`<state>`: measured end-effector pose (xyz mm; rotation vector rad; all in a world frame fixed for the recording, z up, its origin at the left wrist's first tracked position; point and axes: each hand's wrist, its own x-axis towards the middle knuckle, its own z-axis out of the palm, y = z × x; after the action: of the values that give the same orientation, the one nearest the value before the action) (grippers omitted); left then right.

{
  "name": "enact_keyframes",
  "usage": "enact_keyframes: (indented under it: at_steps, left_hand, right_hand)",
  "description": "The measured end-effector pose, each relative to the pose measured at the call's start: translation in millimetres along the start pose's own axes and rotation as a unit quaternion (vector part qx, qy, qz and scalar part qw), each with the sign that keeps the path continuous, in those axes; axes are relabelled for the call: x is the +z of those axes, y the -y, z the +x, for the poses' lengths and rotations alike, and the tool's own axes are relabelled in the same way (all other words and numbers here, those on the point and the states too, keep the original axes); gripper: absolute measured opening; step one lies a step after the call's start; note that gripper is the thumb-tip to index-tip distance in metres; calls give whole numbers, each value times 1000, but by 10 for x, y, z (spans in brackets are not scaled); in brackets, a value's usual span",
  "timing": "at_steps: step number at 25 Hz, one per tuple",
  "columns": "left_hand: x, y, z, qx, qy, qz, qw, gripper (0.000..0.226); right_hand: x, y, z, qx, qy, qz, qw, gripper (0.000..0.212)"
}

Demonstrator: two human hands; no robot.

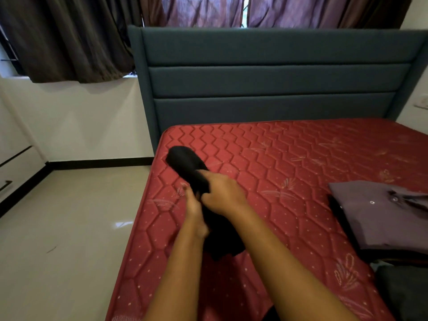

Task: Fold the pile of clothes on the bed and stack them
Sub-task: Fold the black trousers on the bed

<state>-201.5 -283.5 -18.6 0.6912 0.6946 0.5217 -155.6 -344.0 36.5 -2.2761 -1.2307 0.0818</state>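
Observation:
A long black garment (185, 162) lies near the left side of the red quilted mattress (289, 156), running from the far left toward me. My left hand (193, 205) grips its middle from the left side. My right hand (221, 193) is closed over the same spot from the right, touching the left hand. The near part of the black garment (223, 239) passes under my forearms. A folded purple buttoned shirt (379, 216) rests at the right of the mattress, on top of other dark folded clothing.
A dark grey garment (403, 293) lies at the near right corner. The teal padded headboard (273, 77) stands behind the mattress. Glossy tiled floor (69, 228) and white drawers (14, 167) are to the left. Curtains (69, 35) hang at the back.

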Motion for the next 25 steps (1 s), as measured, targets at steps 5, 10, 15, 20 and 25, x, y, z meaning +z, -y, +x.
enact_keyframes:
  at_steps: [5, 10, 15, 20, 25]
  left_hand:
    - [-214, -204, -70, 98, 15, -64, 993, 59]
    - [-1385, 345, 125, -44, -85, 29, 995, 57]
    - [-1959, 745, 115, -53, -202, 128, 969, 51]
    - [-1879, 840, 262, 27, -258, 155, 953, 55]
    - [-1905, 829, 322, 26, -276, 142, 950, 54]
  right_hand:
    - [312, 334, -202, -92, -55, -208, 972, 49]
    - [1168, 201, -370, -91, 233, -189, 950, 44]
    - [1788, -383, -505, -100, 303, -187, 929, 64]
    - [1836, -835, -535, -108, 293, -179, 933, 78]
    - [1694, -1374, -584, -43, 227, -164, 959, 64]
